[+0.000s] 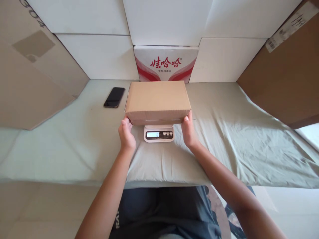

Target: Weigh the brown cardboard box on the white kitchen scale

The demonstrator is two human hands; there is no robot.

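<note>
Cardboard box (158,99): gripped at both near corners by left hand (126,134) and right hand (188,131), fingers curled; over scale (159,133), display between fingers, reading unclear; release pending.

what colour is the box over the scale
Plain brown cardboard box, seen in the head view, above a white scale.

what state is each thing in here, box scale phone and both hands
cardboard box: closed, sitting over the scale
kitchen scale: switched on, display lit
phone: screen dark, lying flat on the cloth
left hand: on the box's left corner
right hand: on the box's right corner
</note>
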